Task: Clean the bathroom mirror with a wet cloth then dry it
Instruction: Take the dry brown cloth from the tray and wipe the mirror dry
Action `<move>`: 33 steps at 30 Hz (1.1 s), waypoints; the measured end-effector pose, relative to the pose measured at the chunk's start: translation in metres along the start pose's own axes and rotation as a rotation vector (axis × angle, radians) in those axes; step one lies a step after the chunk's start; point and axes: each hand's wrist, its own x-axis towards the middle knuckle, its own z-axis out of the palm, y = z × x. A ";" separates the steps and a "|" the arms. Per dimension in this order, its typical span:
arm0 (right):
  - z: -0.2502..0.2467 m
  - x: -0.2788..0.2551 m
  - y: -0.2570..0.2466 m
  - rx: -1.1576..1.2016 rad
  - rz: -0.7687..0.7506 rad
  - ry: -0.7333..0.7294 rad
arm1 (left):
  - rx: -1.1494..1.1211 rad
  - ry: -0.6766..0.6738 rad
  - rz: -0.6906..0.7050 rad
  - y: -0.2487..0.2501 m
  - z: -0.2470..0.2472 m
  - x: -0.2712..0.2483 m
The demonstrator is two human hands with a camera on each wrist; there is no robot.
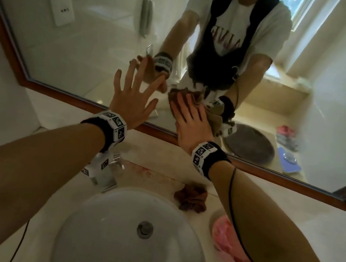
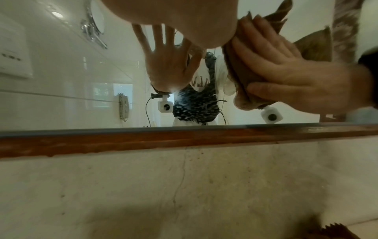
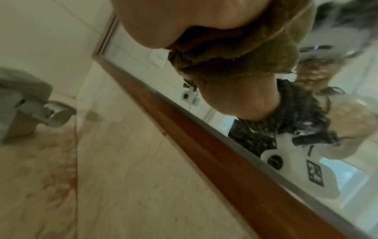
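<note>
Mirror wipe, lower centre of glass, cloth under right hand

Left to right: left hand [image 1: 132, 98], grip fully spread, fingers straight, holding nothing, at or just off the mirror [image 1: 79, 40]; contact cannot be told. Right hand [image 1: 189, 119], fingers flat with thumb tucked at the edge, presses a brown cloth [image 1: 187, 95] against the glass just above the wooden frame [image 1: 93, 106]. Second brown cloth [image 1: 191, 197] bunched on the tabletop [image 1: 162, 156] behind the sink [image 1: 134, 228], beside a pink item [image 1: 229, 242]. Judged best practice: keep the palm flat, overlap strokes, run along the frame edge. Open glass lies wide to left and right; faucet [image 1: 104, 172] sits below the left wrist
</note>
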 end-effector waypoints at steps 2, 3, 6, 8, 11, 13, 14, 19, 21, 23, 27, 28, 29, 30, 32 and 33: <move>0.008 -0.002 -0.005 -0.017 -0.108 -0.078 | -0.011 -0.001 -0.014 -0.011 -0.002 -0.004; 0.010 -0.003 -0.005 -0.029 -0.138 -0.112 | -0.010 -0.001 -0.017 -0.015 -0.002 -0.007; 0.004 -0.003 0.005 -0.110 -0.205 -0.171 | 0.005 0.009 -0.020 -0.022 -0.002 -0.010; -0.005 -0.001 0.015 -0.130 -0.235 -0.157 | 0.004 0.023 -0.024 -0.021 -0.004 -0.008; -0.023 0.002 0.030 -0.137 -0.188 -0.077 | 0.006 0.060 -0.017 -0.013 -0.013 0.002; -0.037 0.007 0.042 -0.140 -0.135 -0.007 | 0.011 0.081 -0.011 -0.005 -0.023 0.013; -0.045 0.009 0.050 -0.141 -0.111 0.015 | 0.009 0.095 -0.007 -0.001 -0.030 0.019; -0.097 0.027 0.094 -0.146 0.059 0.139 | -0.008 0.152 -0.016 0.013 -0.062 0.051; -0.121 0.038 0.112 -0.156 0.171 0.187 | -0.008 0.161 -0.026 0.015 -0.076 0.062; -0.144 0.055 0.127 -0.152 0.279 0.244 | -0.009 0.184 -0.040 0.015 -0.089 0.072; -0.182 0.097 0.139 -0.138 0.397 0.299 | -0.015 0.261 -0.084 0.006 -0.111 0.089; -0.187 0.107 0.137 -0.140 0.404 0.313 | -0.009 0.275 -0.091 0.000 -0.116 0.092; -0.190 0.116 0.134 -0.140 0.410 0.329 | -0.006 0.281 -0.102 -0.005 -0.120 0.095; -0.192 0.124 0.129 -0.140 0.413 0.344 | -0.007 0.278 -0.119 -0.011 -0.125 0.097; -0.192 0.141 0.118 -0.147 0.407 0.360 | 0.004 0.267 -0.152 -0.025 -0.132 0.099; -0.192 0.150 0.111 -0.152 0.390 0.357 | 0.017 0.268 -0.165 -0.033 -0.135 0.100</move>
